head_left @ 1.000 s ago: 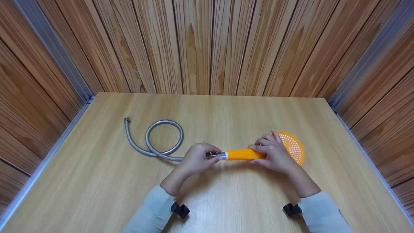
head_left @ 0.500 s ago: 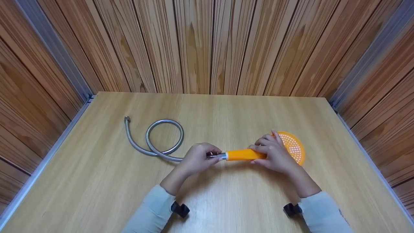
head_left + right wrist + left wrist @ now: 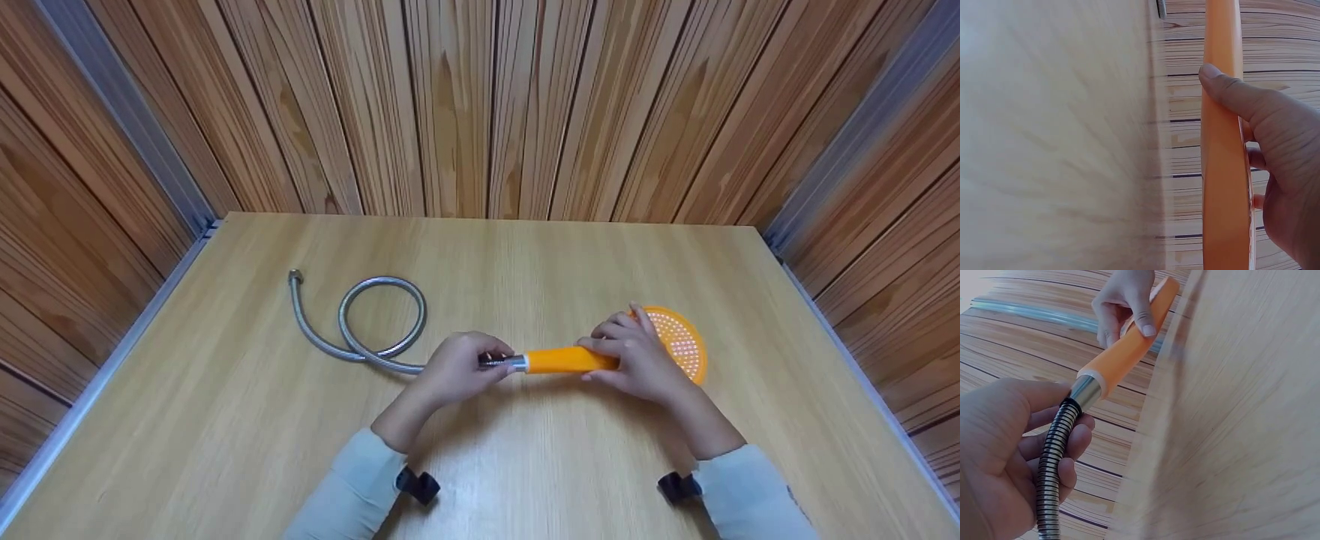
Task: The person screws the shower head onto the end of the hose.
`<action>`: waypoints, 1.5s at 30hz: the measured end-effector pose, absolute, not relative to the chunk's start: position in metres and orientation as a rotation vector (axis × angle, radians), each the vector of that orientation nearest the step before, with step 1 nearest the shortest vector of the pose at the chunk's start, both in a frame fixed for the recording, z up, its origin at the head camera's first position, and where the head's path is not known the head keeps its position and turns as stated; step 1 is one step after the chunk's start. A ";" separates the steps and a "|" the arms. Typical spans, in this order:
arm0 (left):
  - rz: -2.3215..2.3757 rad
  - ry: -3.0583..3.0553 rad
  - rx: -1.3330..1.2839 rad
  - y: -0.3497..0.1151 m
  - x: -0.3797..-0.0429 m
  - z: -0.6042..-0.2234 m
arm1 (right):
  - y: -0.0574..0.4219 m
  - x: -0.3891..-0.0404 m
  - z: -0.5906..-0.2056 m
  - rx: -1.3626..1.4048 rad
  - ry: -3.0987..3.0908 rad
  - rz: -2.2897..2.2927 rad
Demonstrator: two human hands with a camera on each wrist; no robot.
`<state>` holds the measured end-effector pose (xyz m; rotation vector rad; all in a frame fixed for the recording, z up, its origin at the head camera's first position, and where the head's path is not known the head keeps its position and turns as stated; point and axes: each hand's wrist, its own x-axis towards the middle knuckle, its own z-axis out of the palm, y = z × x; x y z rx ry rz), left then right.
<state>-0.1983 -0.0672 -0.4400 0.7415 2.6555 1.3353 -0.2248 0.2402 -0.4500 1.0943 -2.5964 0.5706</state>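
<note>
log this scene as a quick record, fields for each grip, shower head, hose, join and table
left grip: curled round the hose at the silver collar
right grip: holds the shower head near its round end
shower head: orange, dotted face visible
hose: metal, one loop, other end free
join: hose meets collar; tightness cannot be told
table: light wood grain, under the loop

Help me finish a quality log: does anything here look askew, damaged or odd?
Nothing stands out. The metal hose loops over itself on the table with no visible kink, and the silver connector lines up with the orange shower head. The left hand and right hand hide some parts.
</note>
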 end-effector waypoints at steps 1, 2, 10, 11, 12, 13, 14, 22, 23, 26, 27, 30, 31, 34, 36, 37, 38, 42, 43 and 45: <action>1.336 2.663 0.755 -0.068 -0.198 -0.440 | 0.240 -0.224 -0.450 1.093 -2.600 0.572; 1.335 2.675 0.770 -0.068 -0.198 -0.440 | 0.240 -0.224 -0.450 1.091 -2.602 0.574; 1.353 2.676 0.751 -0.068 -0.197 -0.440 | 0.239 -0.224 -0.449 1.087 -2.604 0.592; 1.347 2.666 0.731 -0.068 -0.196 -0.440 | 0.239 -0.223 -0.449 1.086 -2.604 0.593; 1.337 2.660 0.720 -0.068 -0.196 -0.440 | 0.239 -0.223 -0.449 1.086 -2.605 0.593; 1.327 2.656 0.713 -0.067 -0.197 -0.439 | 0.239 -0.223 -0.449 1.085 -2.605 0.589; 1.321 2.650 0.707 -0.067 -0.197 -0.439 | 0.239 -0.223 -0.449 1.084 -2.605 0.585; 1.357 2.685 0.800 -0.067 -0.197 -0.441 | 0.239 -0.224 -0.451 1.104 -2.568 0.576; 1.360 2.692 0.811 -0.067 -0.197 -0.441 | 0.239 -0.224 -0.451 1.110 -2.562 0.577; 1.367 2.695 0.823 -0.068 -0.197 -0.441 | 0.239 -0.225 -0.452 1.123 -2.552 0.577; 1.366 2.694 0.817 -0.068 -0.197 -0.441 | 0.239 -0.225 -0.451 1.122 -2.553 0.582; 1.365 2.667 0.780 -0.068 -0.197 -0.440 | 0.239 -0.225 -0.451 1.122 -2.549 0.579; 1.360 2.658 0.761 -0.068 -0.197 -0.439 | 0.239 -0.226 -0.451 1.121 -2.549 0.577; 1.350 2.631 0.711 -0.068 -0.197 -0.438 | 0.239 -0.225 -0.449 1.122 -2.551 0.567; 1.343 2.625 0.691 -0.068 -0.197 -0.438 | 0.239 -0.224 -0.449 1.121 -2.558 0.561; 1.338 2.630 0.688 -0.068 -0.197 -0.438 | 0.239 -0.224 -0.449 1.120 -2.564 0.557; 1.337 2.636 0.698 -0.068 -0.197 -0.438 | 0.239 -0.224 -0.449 1.119 -2.569 0.553; 1.346 2.672 0.768 -0.068 -0.197 -0.440 | 0.239 -0.223 -0.449 1.114 -2.583 0.548; 1.351 2.680 0.788 -0.068 -0.197 -0.440 | 0.239 -0.223 -0.449 1.113 -2.584 0.551; 1.365 2.682 0.810 -0.068 -0.197 -0.440 | 0.238 -0.223 -0.449 1.112 -2.585 0.560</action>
